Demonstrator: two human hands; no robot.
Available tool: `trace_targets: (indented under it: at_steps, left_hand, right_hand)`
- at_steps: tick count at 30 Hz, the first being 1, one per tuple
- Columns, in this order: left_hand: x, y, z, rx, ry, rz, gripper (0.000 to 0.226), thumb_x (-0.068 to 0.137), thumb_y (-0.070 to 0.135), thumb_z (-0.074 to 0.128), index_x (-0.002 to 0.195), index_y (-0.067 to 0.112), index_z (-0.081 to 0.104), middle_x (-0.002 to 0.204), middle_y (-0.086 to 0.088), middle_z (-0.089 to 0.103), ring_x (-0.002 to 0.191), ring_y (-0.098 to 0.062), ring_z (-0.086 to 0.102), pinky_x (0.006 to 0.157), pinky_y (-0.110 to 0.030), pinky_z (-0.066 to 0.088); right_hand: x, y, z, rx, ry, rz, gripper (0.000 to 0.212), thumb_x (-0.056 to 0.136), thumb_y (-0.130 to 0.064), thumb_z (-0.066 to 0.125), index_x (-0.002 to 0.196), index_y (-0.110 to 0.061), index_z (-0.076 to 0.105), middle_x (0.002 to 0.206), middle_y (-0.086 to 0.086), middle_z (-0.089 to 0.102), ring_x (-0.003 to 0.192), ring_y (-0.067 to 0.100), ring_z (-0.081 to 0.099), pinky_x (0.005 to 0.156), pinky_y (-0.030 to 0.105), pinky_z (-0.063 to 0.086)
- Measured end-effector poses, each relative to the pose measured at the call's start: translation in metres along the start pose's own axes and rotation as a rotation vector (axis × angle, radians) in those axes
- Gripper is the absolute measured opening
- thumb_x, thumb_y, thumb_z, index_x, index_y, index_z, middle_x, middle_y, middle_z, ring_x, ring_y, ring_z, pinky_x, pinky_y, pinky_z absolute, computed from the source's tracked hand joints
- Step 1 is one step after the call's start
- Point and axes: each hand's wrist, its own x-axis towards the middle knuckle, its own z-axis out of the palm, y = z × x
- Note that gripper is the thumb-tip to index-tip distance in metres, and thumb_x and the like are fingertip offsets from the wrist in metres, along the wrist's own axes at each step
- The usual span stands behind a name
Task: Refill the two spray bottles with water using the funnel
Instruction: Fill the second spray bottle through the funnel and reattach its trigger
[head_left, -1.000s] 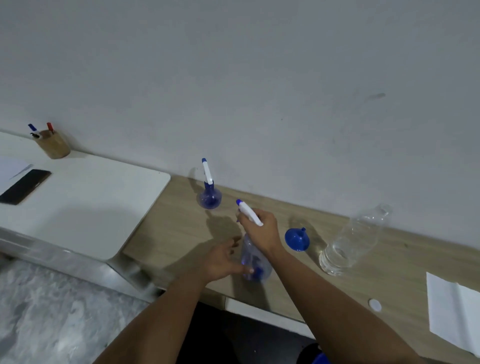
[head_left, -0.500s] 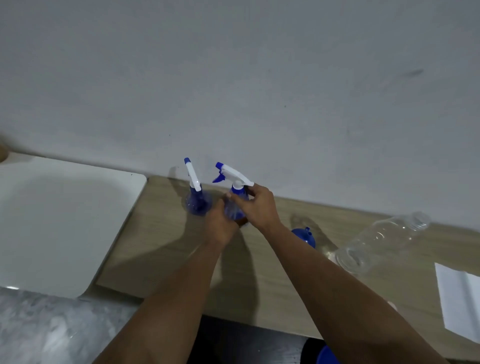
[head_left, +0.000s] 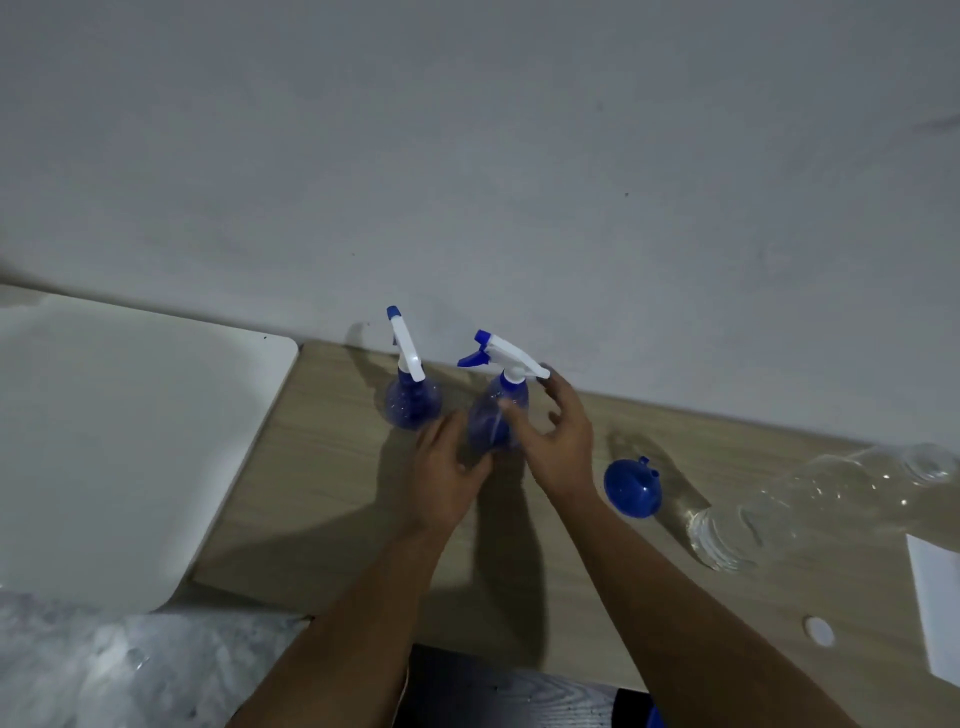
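Note:
Two blue spray bottles with white trigger heads stand on the wooden table (head_left: 322, 493) near the wall. The left spray bottle (head_left: 410, 402) stands alone. My left hand (head_left: 447, 467) holds the lower body of the right spray bottle (head_left: 493, 423). My right hand (head_left: 563, 441) hovers at that bottle's neck with its fingers spread loosely, the thumb touching the bottle. A blue funnel (head_left: 631, 491) lies on the table to the right of my hands. Beyond it stands a clear plastic water bottle (head_left: 810, 499), uncapped, with a little water at its bottom.
A white bottle cap (head_left: 819, 630) lies near the table's front edge on the right. A white sheet of paper (head_left: 935, 613) sits at the far right. A white table (head_left: 130, 441) adjoins on the left. The wall runs close behind the bottles.
The held spray bottle has been moved back and set beside the other one near the wall. My right hand has loosened its grip on the neck. The camera has shifted right.

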Motion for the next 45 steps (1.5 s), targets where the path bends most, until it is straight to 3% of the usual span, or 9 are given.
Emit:
trace_targets:
  at_steps: [4, 9, 12, 15, 22, 28, 32, 37, 45]
  left_hand:
    - [-0.025, -0.033, -0.027, 0.126, 0.101, -0.033, 0.066, 0.078, 0.033, 0.08, 0.136, 0.016, 0.054, 0.131, -0.005, 0.057, 0.12, -0.022, 0.05, 0.098, -0.036, 0.047]
    - [0.028, -0.059, -0.053, 0.302, 0.003, -0.192, 0.081, 0.083, 0.05, 0.073, 0.147, 0.015, 0.039, 0.153, -0.009, 0.041, 0.14, -0.028, 0.039, 0.113, -0.044, 0.033]
    - [0.065, -0.072, -0.056, 0.232, -0.109, -0.075, 0.044, 0.09, 0.022, 0.065, 0.132, 0.015, 0.054, 0.136, -0.008, 0.058, 0.128, -0.027, 0.052, 0.108, -0.027, 0.029]
    - [0.076, -0.078, -0.058, 0.226, -0.107, 0.001, 0.027, 0.09, 0.011, 0.06, 0.116, 0.014, 0.063, 0.115, -0.006, 0.067, 0.109, -0.026, 0.06, 0.099, -0.03, 0.038]
    - [0.05, -0.062, -0.086, 0.214, -0.114, -0.128, 0.011, 0.094, 0.02, 0.061, 0.101, 0.012, 0.065, 0.097, -0.002, 0.066, 0.084, -0.016, 0.056, 0.075, -0.023, 0.034]
    - [0.007, -0.023, -0.112, -0.109, -0.166, -0.212, 0.023, 0.089, 0.02, 0.072, 0.11, 0.021, 0.062, 0.1, 0.004, 0.068, 0.087, -0.009, 0.065, 0.077, -0.026, 0.049]
    - [-0.033, 0.019, -0.111, -0.158, -0.183, -0.179, 0.025, 0.086, 0.005, 0.072, 0.11, 0.008, 0.065, 0.099, -0.005, 0.069, 0.082, -0.009, 0.065, 0.069, -0.008, 0.044]
    - [-0.079, 0.065, -0.08, -0.109, -0.271, -0.138, 0.037, 0.07, 0.031, 0.072, 0.106, 0.034, 0.063, 0.103, 0.008, 0.069, 0.093, -0.013, 0.066, 0.083, -0.038, 0.056]
    - [-0.128, 0.136, 0.016, -0.176, -0.571, -0.057, 0.046, 0.07, 0.042, 0.073, 0.114, 0.035, 0.063, 0.105, 0.015, 0.071, 0.096, -0.006, 0.067, 0.085, -0.034, 0.054]
  right_hand:
    - [-0.046, 0.006, -0.003, 0.035, 0.2, 0.041, 0.014, 0.094, -0.012, 0.073, 0.107, -0.019, 0.075, 0.103, -0.007, 0.076, 0.097, 0.01, 0.07, 0.09, 0.052, 0.057]
    - [-0.041, -0.021, 0.052, -0.068, -0.253, 0.085, 0.034, 0.097, -0.011, 0.072, 0.13, -0.019, 0.07, 0.117, -0.015, 0.071, 0.105, -0.002, 0.067, 0.098, 0.026, 0.057]
    - [-0.012, -0.032, 0.099, -0.097, -0.283, 0.067, 0.044, 0.095, -0.013, 0.074, 0.137, -0.015, 0.061, 0.113, -0.014, 0.066, 0.102, 0.001, 0.062, 0.09, 0.017, 0.053]
    - [0.008, -0.035, 0.13, -0.082, -0.257, 0.099, 0.057, 0.093, -0.021, 0.078, 0.145, -0.016, 0.054, 0.133, -0.004, 0.067, 0.121, 0.014, 0.062, 0.105, 0.032, 0.053]
    - [-0.004, -0.042, 0.134, -0.11, -0.31, 0.049, 0.026, 0.1, -0.025, 0.068, 0.125, -0.019, 0.068, 0.119, -0.002, 0.074, 0.1, 0.009, 0.065, 0.088, 0.024, 0.049]
    - [-0.047, -0.053, 0.099, -0.033, -0.316, 0.007, 0.016, 0.096, -0.02, 0.07, 0.111, -0.021, 0.067, 0.105, -0.005, 0.075, 0.093, 0.008, 0.07, 0.079, 0.019, 0.053]
    - [-0.08, -0.052, 0.058, 0.032, -0.274, -0.051, 0.03, 0.088, -0.025, 0.078, 0.115, -0.025, 0.066, 0.105, -0.012, 0.074, 0.096, 0.003, 0.07, 0.08, 0.02, 0.056]
    - [-0.106, -0.028, -0.012, 0.011, -0.174, -0.076, 0.021, 0.085, -0.029, 0.085, 0.102, -0.025, 0.072, 0.091, -0.009, 0.076, 0.083, 0.005, 0.07, 0.075, 0.021, 0.055]
    - [-0.125, 0.036, -0.152, -0.064, -0.054, 0.034, 0.024, 0.083, -0.016, 0.083, 0.105, -0.021, 0.076, 0.094, -0.01, 0.076, 0.089, 0.004, 0.072, 0.08, 0.026, 0.056]
